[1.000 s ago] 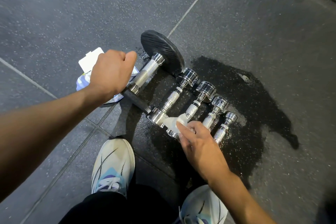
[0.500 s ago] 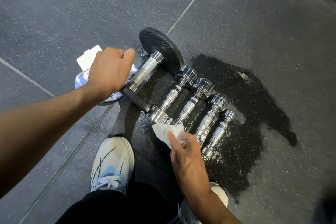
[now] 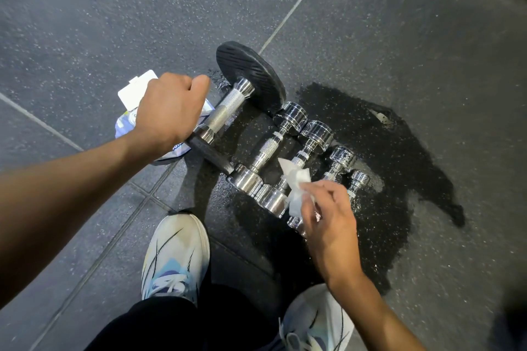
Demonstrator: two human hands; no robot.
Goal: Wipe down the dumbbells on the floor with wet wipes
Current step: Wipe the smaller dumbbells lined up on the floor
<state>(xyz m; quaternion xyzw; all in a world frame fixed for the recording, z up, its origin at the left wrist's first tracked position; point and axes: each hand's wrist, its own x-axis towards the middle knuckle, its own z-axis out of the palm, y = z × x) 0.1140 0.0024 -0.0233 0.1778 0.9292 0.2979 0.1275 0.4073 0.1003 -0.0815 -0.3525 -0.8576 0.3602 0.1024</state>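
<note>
shoes [image 3: 175,259]: standing on the floor [image 3: 85,23], nearer than the big dumbbell [image 3: 228,111].
right hand [image 3: 328,222]: pinching a crumpled white wipe [image 3: 296,188] between thumb and fingers, hovering right of the big dumbbell.
wipe: brushing the second chrome dumbbell out from the big dumbbell.
chrome dumbbells [image 3: 268,149]: four, lying side by side just right of the big dumbbell.
left hand [image 3: 168,114]: curling into a fist at the big dumbbell's near black plate; gripping anything or not, cannot tell.
pack of wipes [image 3: 128,125]: lying just left of the big dumbbell, partly under the left hand.
wet patch [image 3: 399,165]: darkening the floor right of the big dumbbell.
</note>
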